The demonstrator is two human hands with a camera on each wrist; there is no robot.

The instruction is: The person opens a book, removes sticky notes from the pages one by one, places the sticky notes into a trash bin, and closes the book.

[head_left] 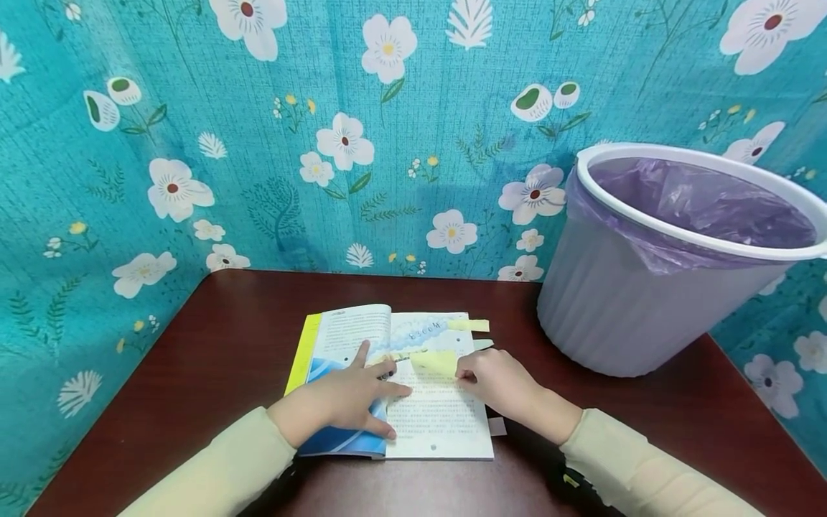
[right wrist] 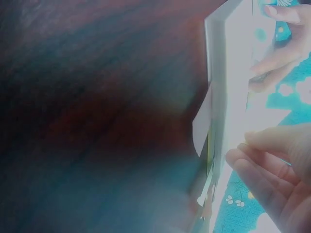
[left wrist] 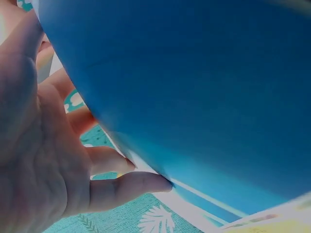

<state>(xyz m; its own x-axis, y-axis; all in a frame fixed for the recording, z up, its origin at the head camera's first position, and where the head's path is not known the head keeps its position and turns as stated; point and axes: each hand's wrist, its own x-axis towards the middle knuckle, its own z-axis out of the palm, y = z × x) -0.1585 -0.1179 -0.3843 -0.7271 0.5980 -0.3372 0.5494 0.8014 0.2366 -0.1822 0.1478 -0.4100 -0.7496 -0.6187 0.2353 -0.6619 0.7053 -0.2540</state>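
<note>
An open book (head_left: 439, 424) lies on the table, with printed text on the right page and a blue picture at the foot of the left page. Across its inner fold spreads my left hand (head_left: 349, 395), fingers extended and resting on the pages. My right hand (head_left: 504, 380) pinches the right edge of a yellow sticky note (head_left: 431, 366) over the right page. In the right wrist view, the thumb and fingertips of the right hand (right wrist: 272, 170) meet beside the page edge. The left wrist view has the left hand (left wrist: 53, 145) alongside the blue page (left wrist: 184, 87).
Paper tabs stick out from the book's right side, among them a yellow tab (head_left: 478, 325) and a pale tab (head_left: 497, 426). A grey bin (head_left: 633, 301) with a purple liner (head_left: 698, 201) stands at the right of the dark red table (head_left: 245, 323). Behind hangs a teal floral cloth (head_left: 258, 108).
</note>
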